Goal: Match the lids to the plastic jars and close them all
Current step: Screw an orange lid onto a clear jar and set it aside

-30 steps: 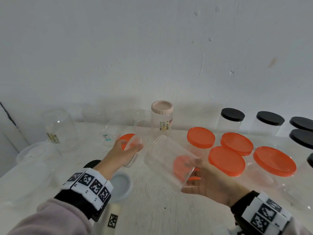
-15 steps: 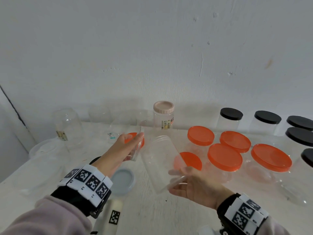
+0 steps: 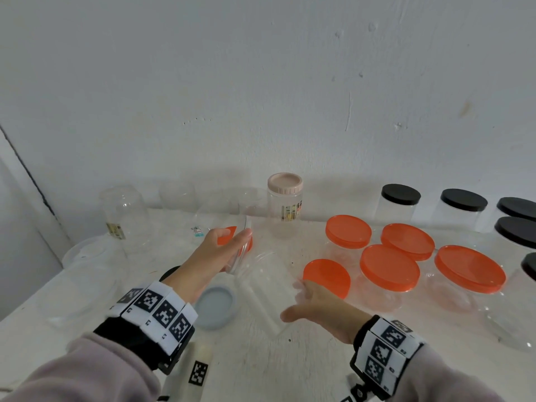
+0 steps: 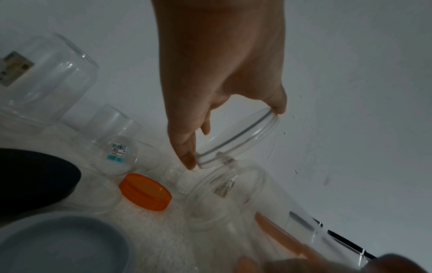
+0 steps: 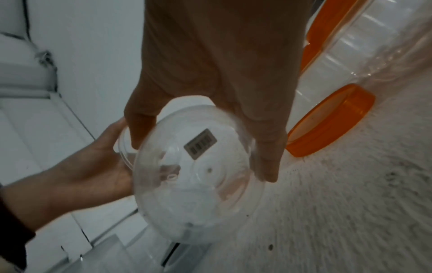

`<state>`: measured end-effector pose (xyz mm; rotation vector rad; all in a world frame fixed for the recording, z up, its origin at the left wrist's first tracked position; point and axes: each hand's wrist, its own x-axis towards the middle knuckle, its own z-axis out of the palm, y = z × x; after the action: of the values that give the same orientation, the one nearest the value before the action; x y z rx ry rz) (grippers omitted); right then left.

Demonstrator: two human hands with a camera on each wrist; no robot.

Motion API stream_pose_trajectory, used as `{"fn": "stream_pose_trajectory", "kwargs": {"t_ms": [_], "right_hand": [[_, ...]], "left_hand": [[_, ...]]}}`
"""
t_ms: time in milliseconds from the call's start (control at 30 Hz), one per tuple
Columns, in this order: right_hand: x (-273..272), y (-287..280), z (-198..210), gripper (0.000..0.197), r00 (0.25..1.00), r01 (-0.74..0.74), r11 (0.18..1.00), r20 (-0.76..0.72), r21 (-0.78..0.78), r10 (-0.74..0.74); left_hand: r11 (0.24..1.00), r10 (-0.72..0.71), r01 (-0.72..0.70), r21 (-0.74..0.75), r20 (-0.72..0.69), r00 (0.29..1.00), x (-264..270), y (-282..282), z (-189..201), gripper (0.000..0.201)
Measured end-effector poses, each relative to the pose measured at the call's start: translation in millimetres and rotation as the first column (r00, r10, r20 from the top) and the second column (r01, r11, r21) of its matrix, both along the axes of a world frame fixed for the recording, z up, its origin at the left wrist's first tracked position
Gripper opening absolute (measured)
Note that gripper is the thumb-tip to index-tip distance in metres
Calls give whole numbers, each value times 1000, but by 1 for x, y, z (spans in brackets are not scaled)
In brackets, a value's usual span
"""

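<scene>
A clear plastic lid (image 3: 242, 248) is held on edge in my left hand (image 3: 214, 250), thumb on one side of the rim and fingers on the other; it also shows in the left wrist view as the lid (image 4: 236, 138). My right hand (image 3: 316, 306) grips a clear empty jar (image 3: 266, 294) by its base, tilted with the mouth (image 4: 226, 186) up towards the lid. The lid sits just off the mouth. In the right wrist view the jar's base (image 5: 198, 175) carries a barcode sticker.
Several jars closed with orange lids (image 3: 388, 268) stand at right, black-lidded jars (image 3: 401, 194) behind them, and a pink-lidded jar (image 3: 285, 184) by the wall. Loose on the table: an orange lid (image 3: 326, 277), another orange lid (image 4: 145, 191), a grey lid (image 3: 214, 309). Open clear jars (image 3: 123, 216) stand at left.
The right hand has brought the tilted jar leftward and closer to me, its mouth now close to the lid. The left hand stays near the same spot with the lid turned more on edge.
</scene>
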<state>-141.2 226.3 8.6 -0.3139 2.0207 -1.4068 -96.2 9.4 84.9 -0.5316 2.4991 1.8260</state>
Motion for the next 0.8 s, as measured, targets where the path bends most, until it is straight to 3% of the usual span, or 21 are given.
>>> {"fn": "stream_pose_trajectory", "kwargs": {"t_ms": [67,267,500,633,800], "right_hand": [[-1,-3,-3,110,996,5,997,-92,81,2],[-8,-8,-8,111,968,-29,986,-242,166,69],[-19,3,-2,112,952,-147,948,-219,282,213],[-19,14,-4,124,939,-168,912,-221,374,264],[-19,22,-6,127,950,-190,946,-194,263,245]], "left_hand": [[1000,2,-2,-22,-5,1000,0,0,-1,108],[998,-4,3,-60,-2,1000,1,-1,-6,102],[994,-35,38,-102,35,999,-2,3,-9,105],[991,-80,83,-107,37,996,1,9,-12,109],[980,-149,151,-131,19,989,1,21,-17,113]]}}
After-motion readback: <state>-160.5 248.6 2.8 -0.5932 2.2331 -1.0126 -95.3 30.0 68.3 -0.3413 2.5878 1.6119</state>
